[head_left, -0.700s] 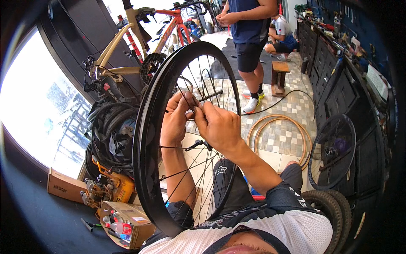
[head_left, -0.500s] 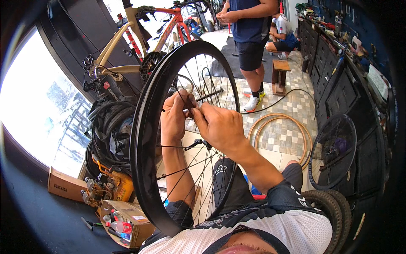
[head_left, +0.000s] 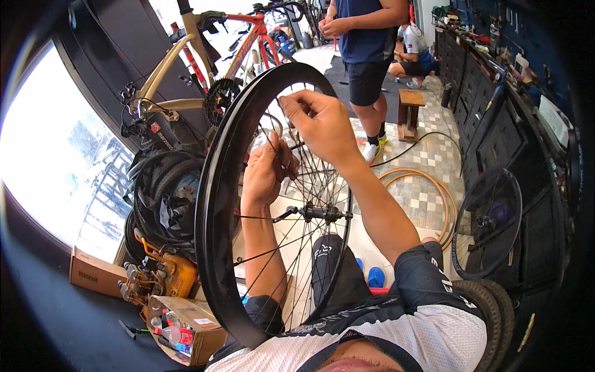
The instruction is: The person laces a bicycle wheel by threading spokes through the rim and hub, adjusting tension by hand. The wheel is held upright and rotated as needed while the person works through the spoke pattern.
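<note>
A black bicycle rim (head_left: 214,186) with thin spokes and a hub (head_left: 319,213) stands upright in front of me, resting near my lap. My left hand (head_left: 266,170) is inside the wheel, fingers pinched on a spoke near the rim. My right hand (head_left: 319,127) is raised higher, above and to the right of the left, fingers pinched on the end of another thin spoke near the upper rim.
A tan bike (head_left: 180,93) and a red bike (head_left: 260,37) stand behind. A pile of tyres (head_left: 164,198), an orange compressor (head_left: 164,279) and a cardboard box (head_left: 186,325) lie left. A person (head_left: 365,56) stands ahead; another wheel (head_left: 486,223) leans right.
My right hand has risen and moved away from my left hand toward the upper rim. The wheel looms larger and has turned slightly.
</note>
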### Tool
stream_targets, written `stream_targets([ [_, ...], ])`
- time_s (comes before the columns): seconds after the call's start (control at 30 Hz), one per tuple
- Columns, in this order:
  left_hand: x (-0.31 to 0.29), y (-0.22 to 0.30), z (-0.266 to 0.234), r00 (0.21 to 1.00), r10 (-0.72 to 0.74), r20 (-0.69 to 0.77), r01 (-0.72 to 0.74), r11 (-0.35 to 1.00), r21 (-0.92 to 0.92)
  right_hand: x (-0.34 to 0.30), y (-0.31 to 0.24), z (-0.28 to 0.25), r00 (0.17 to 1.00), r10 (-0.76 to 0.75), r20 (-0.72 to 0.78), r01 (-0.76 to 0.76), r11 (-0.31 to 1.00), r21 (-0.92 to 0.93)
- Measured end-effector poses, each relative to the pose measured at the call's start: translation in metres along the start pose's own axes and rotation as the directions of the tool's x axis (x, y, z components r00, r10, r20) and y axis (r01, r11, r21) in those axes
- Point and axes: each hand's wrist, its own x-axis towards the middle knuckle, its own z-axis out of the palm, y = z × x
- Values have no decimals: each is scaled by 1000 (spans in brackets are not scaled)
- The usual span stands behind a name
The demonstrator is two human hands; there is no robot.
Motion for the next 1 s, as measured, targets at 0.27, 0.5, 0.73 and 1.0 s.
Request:
stream_targets([
  [0.27, 5, 11, -5, 996, -90, -22, 92, 990, 111, 17, 7, 13, 996, 37, 83, -36, 999, -22],
  [0.5, -10, 17, -1, 988, -84, -128, 102, 985, 138, 15, -37, 4, 983, 74, 165, -41, 980, -196],
  [0.73, -15, 24, 7, 996, -91, -16, 93, 970, 223, 12, -36, -9, 987, 54, 153, -38, 994, -107],
  [1.0, -22, 17, 2, 984, 18, -179, 25, 971, 238, 16, -12, -56, 1000, 1, 4, -1, 999, -49],
])
